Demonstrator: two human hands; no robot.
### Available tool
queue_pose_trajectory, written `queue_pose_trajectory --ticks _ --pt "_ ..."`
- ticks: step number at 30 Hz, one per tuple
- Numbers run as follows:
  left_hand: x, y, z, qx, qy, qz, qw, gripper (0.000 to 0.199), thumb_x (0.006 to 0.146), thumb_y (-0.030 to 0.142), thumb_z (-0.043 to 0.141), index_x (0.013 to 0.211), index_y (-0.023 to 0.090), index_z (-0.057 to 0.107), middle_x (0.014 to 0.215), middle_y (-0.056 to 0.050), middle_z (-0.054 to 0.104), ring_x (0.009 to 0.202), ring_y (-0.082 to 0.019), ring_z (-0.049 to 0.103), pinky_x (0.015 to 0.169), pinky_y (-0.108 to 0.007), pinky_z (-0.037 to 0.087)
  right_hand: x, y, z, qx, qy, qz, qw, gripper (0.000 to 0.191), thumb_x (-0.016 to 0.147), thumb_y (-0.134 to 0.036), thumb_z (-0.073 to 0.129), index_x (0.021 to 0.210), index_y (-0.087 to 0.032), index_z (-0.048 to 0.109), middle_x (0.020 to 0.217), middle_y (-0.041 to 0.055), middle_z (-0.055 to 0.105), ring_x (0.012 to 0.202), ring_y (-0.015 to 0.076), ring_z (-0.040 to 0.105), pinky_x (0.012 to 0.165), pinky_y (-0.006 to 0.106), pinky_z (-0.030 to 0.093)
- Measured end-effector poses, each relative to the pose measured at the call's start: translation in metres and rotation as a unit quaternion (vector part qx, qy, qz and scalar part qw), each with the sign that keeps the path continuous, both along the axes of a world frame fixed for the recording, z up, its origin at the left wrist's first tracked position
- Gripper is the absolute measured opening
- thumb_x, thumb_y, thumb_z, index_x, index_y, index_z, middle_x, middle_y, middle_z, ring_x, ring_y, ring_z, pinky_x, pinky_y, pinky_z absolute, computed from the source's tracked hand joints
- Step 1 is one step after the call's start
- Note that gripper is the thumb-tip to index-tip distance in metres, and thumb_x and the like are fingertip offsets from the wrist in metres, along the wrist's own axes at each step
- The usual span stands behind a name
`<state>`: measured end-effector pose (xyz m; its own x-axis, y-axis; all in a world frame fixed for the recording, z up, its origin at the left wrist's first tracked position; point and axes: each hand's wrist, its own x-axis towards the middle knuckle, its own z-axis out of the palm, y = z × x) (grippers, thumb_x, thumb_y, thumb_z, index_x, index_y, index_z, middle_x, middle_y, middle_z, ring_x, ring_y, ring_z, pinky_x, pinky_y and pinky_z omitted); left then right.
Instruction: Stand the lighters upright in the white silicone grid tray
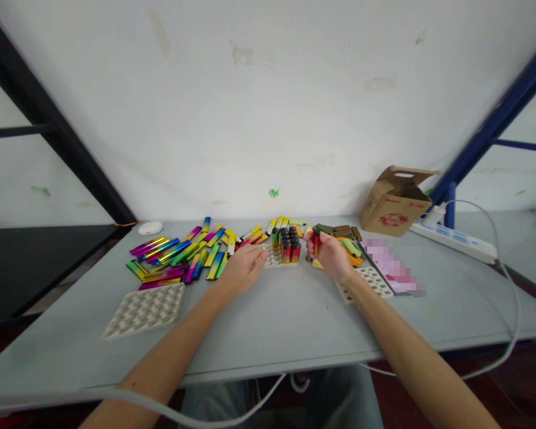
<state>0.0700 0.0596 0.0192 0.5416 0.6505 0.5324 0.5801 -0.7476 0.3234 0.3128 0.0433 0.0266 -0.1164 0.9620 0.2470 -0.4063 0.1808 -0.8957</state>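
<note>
Many smooth, shiny pieces (174,257) lie in a messy heap on the left of the grey table (268,322), pink, gold, blue and green, long and thin. Near them, closer to the front edge, is a pale tray (145,311) with bumpy rows. The left hand (245,265) is next, its fingers bent a little at the left end of the middle tray (273,256); I cannot tell if it grips anything. Small lighters (290,247) stand up in that tray, close together, with black tops and bodies going from red to yellow. Just right of them is the red lighter (316,239), black on top and held upright, pinched in the right hand (333,257). The two hands are well apart. By the right wrist is a flat tray (371,281) full of round holes. Far right sits an open brown cardboard box (393,210), then a long white plastic power strip (455,239).
</note>
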Motion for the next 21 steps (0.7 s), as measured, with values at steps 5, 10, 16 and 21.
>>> queue_pose_trajectory --ticks 5,10,16,21 --pt "0.002 -0.002 0.001 0.009 -0.056 -0.001 0.998 0.030 0.096 0.033 0.042 0.090 0.017 0.067 0.091 -0.008 0.070 0.092 -0.020 0.063 0.089 -0.036 0.050 0.001 0.000 0.001 0.032 -0.030 -0.087 0.995 0.026 0.071 -0.034 0.072 0.092 -0.019 0.071 0.080 0.0019 0.067 0.073 0.0135 0.059 0.068 0.025 0.047" --pt "0.011 -0.009 0.001 0.035 -0.127 -0.028 0.991 0.021 0.090 0.034 0.056 0.099 0.019 0.068 0.097 -0.008 0.072 0.092 -0.020 0.066 0.088 -0.036 0.053 -0.002 -0.009 0.004 0.063 -0.110 -0.078 0.989 0.023 0.066 -0.033 0.079 0.084 -0.019 0.075 0.074 0.0030 0.072 0.070 0.0176 0.064 0.073 0.033 0.053" --pt "0.027 -0.025 0.005 0.004 -0.174 -0.081 0.981 0.030 0.083 0.038 0.067 0.106 0.020 0.067 0.096 -0.007 0.073 0.079 -0.017 0.068 0.078 -0.032 0.057 -0.019 -0.021 0.007 0.070 -0.150 -0.018 0.986 0.016 0.061 -0.028 0.082 0.071 -0.018 0.075 0.064 0.0008 0.068 0.058 0.0140 0.059 0.061 0.029 0.053" --pt "0.031 -0.031 0.007 -0.057 -0.205 -0.070 0.975 0.024 0.082 0.037 0.069 0.097 0.019 0.069 0.088 -0.005 0.074 0.073 -0.017 0.068 0.072 -0.030 0.057 -0.025 -0.023 0.003 0.106 -0.185 -0.043 0.976 0.013 0.062 -0.026 0.082 0.063 -0.017 0.072 0.064 0.0007 0.065 0.057 0.0121 0.057 0.056 0.025 0.050"
